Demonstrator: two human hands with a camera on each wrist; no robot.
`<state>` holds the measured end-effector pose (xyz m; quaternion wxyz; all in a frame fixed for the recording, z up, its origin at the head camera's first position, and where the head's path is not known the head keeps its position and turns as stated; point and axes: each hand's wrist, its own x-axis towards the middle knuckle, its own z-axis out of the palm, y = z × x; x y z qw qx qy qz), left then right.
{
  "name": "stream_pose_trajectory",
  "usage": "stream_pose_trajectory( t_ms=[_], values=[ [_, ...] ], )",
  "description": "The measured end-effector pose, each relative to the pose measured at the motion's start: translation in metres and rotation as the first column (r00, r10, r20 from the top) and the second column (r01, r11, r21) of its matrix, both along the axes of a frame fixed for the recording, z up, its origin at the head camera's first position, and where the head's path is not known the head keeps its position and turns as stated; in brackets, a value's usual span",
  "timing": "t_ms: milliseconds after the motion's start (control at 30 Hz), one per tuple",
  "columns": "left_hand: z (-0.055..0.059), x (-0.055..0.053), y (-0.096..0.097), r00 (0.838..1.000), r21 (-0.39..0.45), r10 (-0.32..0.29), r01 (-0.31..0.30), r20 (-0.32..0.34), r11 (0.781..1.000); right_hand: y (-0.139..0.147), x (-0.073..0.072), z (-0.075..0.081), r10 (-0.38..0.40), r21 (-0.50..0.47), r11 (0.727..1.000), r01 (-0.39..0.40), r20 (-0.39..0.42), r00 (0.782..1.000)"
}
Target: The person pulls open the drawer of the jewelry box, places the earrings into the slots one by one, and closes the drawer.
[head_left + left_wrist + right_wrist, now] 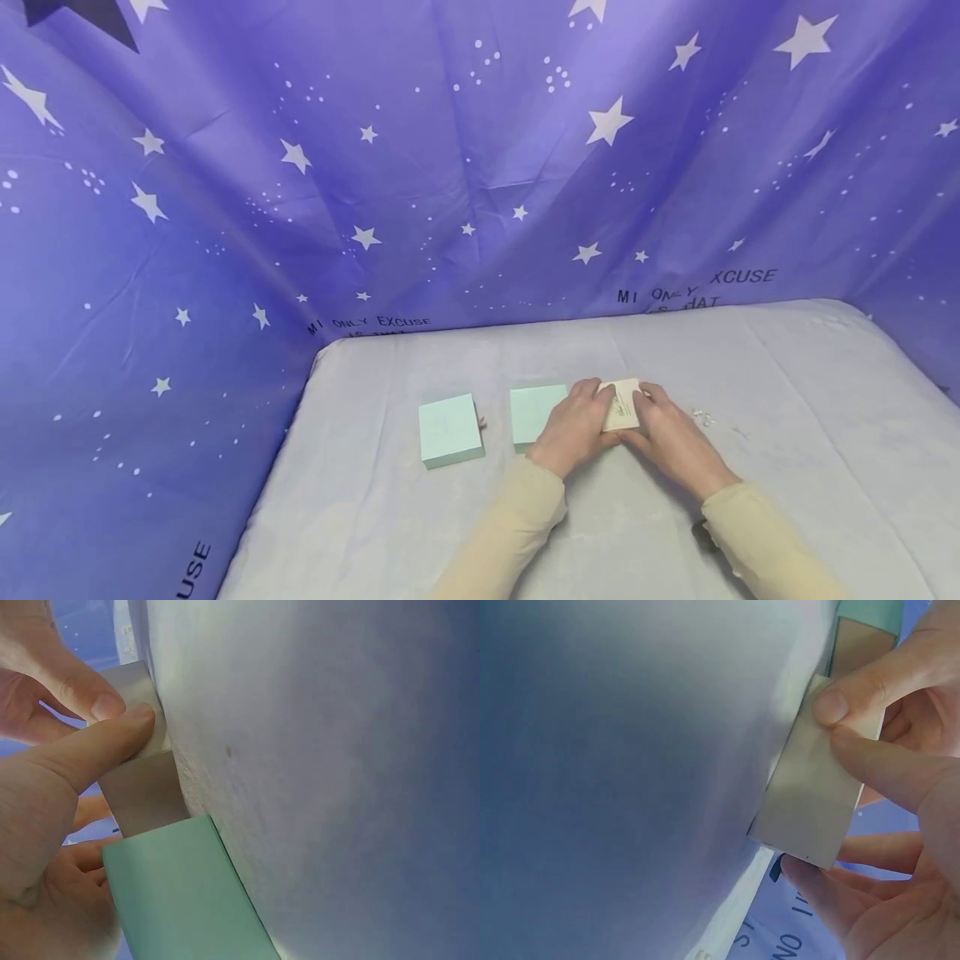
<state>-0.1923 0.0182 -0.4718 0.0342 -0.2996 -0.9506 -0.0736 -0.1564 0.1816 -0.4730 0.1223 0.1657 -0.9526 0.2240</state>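
My left hand (572, 427) and right hand (681, 440) hold a small cream box (621, 408) with printing on top, near the middle of the table. Both thumbs press its near side, tips almost meeting, as the left wrist view shows on the pale side of the box (135, 682). Fingers of the right hand reach round its right end in the right wrist view. A mint-green box (529, 412) lies just left, partly behind my left hand. A darker beige section (146, 799) spans between the mint box and the cream one.
Another mint-green box (452, 432) lies farther left, with a small pinkish tab on its right side. Small shiny bits (702, 417) lie right of my right hand. A purple curtain (465, 167) with white stars hangs behind and beside the cloth-covered table (375, 533).
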Motion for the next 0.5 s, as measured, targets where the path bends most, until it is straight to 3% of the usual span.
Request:
stream_pose_trajectory(
  t_ms=[300,500],
  values=[
    [0.004,0.003,-0.001,1.0,0.006,-0.016,0.016,0.006,1.0,-0.001,0.006,0.001,-0.019,-0.011,1.0,0.019,0.001,1.0],
    [0.003,0.011,-0.003,1.0,0.017,-0.017,0.017,-0.008,1.0,-0.003,0.014,-0.001,-0.019,-0.016,1.0,0.019,0.012,1.0]
  ],
)
